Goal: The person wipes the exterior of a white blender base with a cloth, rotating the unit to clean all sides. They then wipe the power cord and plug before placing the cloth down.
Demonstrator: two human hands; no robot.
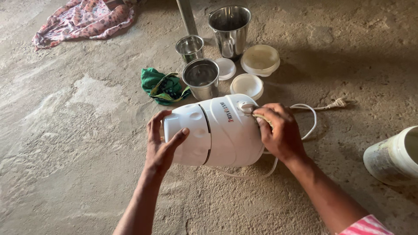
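A white mixer-grinder base point(220, 130) lies tipped on its side on the bare earthen floor. My left hand point(160, 143) grips its bottom end, fingers spread over the underside. My right hand point(281, 130) presses on its top end next to the white control knob point(247, 107), with what looks like a small pale cloth under the fingers. The white power cord point(307, 115) loops out behind my right hand and ends in a frayed tip point(337, 103).
Three steel jars point(229, 28) point(190, 47) point(201, 78) stand beyond the base, with three white lids point(260, 58) point(247, 85) point(225, 68) beside them. A green cloth point(163, 86) lies left of the jars, a patterned pink cloth point(85, 19) far left, a white tub point(394, 156) at right.
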